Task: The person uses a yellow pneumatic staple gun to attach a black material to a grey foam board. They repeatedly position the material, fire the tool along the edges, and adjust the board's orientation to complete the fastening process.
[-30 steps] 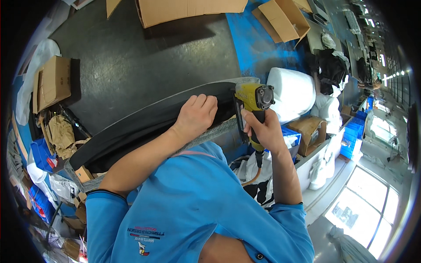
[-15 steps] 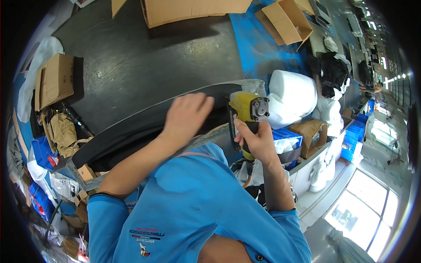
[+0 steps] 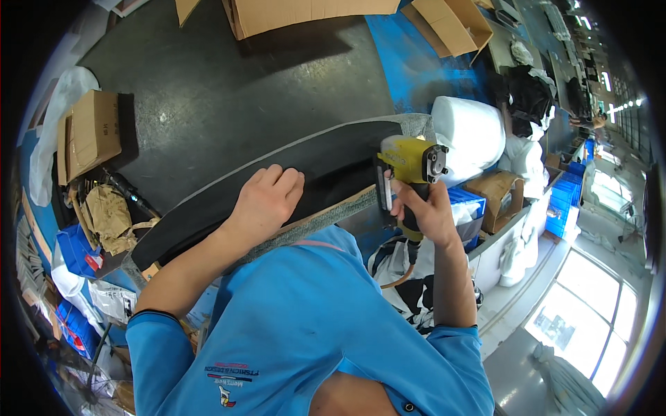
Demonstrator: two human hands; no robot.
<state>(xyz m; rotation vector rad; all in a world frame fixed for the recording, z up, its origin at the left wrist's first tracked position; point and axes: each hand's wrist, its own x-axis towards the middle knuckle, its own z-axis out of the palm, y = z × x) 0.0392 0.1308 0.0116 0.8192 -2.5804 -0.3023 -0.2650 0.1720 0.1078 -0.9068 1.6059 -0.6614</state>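
I have the long curved piece (image 3: 340, 149) along the near side of the bench (image 3: 222, 97), right in front of the blue shirt (image 3: 298, 298). It bows away from the wearer like a shallow arch, broad through the middle and narrower towards its left end. Smooth black cloth covers most of it, matt and slightly creased, dipping into a dark fold along the inner side. Speckled grey felt edges it, showing thickest at the right end, and a thin strip of bare tan runs beside the felt on the near side.

My left hand (image 3: 267, 200) rests on the black cloth, fingers curled close together; I can't tell whether they pinch it. My right hand (image 3: 427, 211) is wrapped firmly round the grip of a yellow staple gun (image 3: 406, 158) with a grey bolted cap, a dark body along its left side and an orange-brown hose (image 3: 401, 279) below. The gun sits over the piece's right end; I can't make out whether they touch.
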